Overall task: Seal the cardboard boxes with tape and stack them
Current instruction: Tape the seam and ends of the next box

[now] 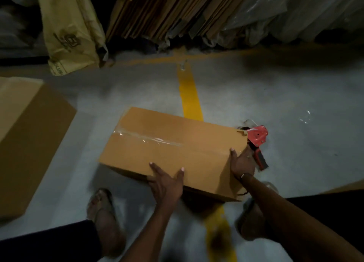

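Open floor (275,96) lies beyond the taped box (173,143); a larger box (29,139) blocks the left.

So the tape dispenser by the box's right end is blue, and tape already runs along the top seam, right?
Not blue: the head view shows a red tape dispenser at the right end of the cardboard box. Clear tape does run along the top seam.

Only 1 view here: a wide-angle camera on the person's head, looking steeply down and forward at the floor (256,96), close above both arms and feet.
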